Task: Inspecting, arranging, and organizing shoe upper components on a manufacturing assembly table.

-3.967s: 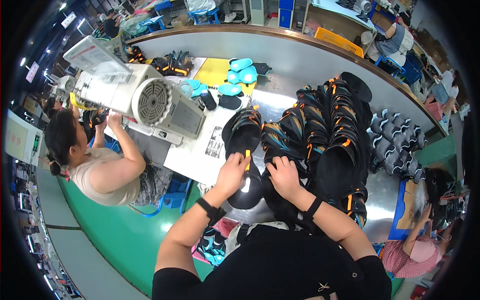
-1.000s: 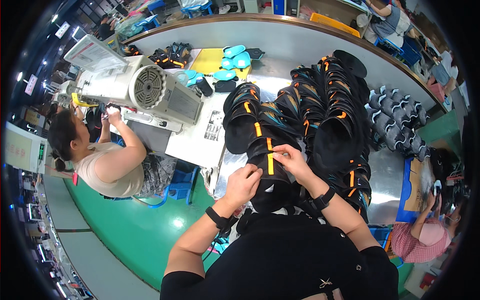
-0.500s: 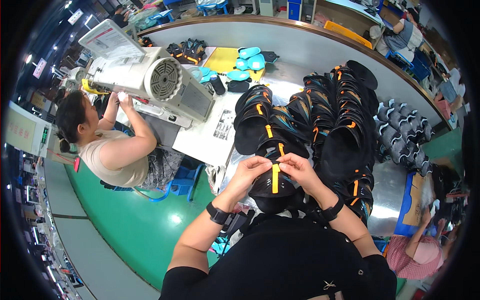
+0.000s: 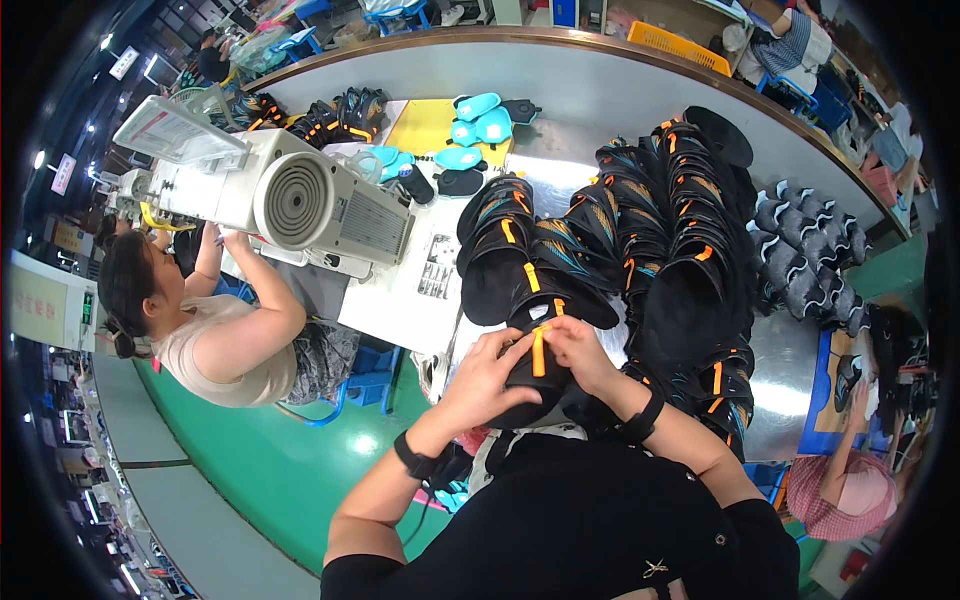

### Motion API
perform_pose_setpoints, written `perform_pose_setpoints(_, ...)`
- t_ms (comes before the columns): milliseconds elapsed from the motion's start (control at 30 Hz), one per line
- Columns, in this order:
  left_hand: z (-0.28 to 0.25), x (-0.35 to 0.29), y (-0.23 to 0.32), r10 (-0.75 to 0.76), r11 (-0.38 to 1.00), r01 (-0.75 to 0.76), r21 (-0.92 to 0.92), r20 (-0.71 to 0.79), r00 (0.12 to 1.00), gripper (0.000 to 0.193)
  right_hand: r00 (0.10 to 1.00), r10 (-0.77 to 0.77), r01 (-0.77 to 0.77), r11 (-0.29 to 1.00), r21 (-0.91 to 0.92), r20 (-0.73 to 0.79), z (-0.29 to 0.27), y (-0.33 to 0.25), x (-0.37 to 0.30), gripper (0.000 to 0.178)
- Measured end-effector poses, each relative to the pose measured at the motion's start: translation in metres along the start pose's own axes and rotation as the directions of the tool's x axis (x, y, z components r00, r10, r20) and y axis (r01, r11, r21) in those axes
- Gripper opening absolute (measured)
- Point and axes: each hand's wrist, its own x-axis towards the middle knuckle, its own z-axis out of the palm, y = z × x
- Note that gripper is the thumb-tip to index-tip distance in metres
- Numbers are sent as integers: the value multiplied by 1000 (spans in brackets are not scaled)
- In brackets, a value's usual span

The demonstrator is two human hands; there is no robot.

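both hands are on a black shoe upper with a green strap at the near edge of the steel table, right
Not quite: the strap is orange, not green. The head view shows the left hand and right hand both on the black fabric shoe upper with an orange strap, at the near edge of the shiny steel table.

black shoe upper [image 4: 520,375] at lower centre: matt cloth, with a smooth orange strap [image 4: 538,352]. stacked uppers [image 4: 690,230] right of centre: same matt black fabric. table top [image 4: 780,370] at right: bare metal, glossy, reflective. sewing machine housing [image 4: 300,200] upper left: smooth off-white, semi-matt. floor [image 4: 260,470] lower left: glossy green.
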Motion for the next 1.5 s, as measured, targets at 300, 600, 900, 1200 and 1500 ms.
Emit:
perform_pose_setpoints(300,-2,48,-129,-190,982,189,29,38,981,34,929,-347,126,-24,-992,127,-40,16,12,53)
perform_pose_setpoints(600,60,113,-196,213,808,-68,586,-182,960,27,932,-334,216,198,-956,142,-17,-29,-32,56)
perform_pose_setpoints(900,17,60,-86,-51,998,58,24,-236,970,26,939,-339,165,312,-936,52,13,-25,-44,65)
perform_pose_setpoints(1200,24,-6,-6,-558,192,548,-814,369,744,13,992,66,3,844,-536,110,19,-27,-58,35)
perform_pose_setpoints(1500,20,-40,17,-518,88,546,-833,430,739,13,980,-89,183,764,-619,180,12,-16,-64,18)
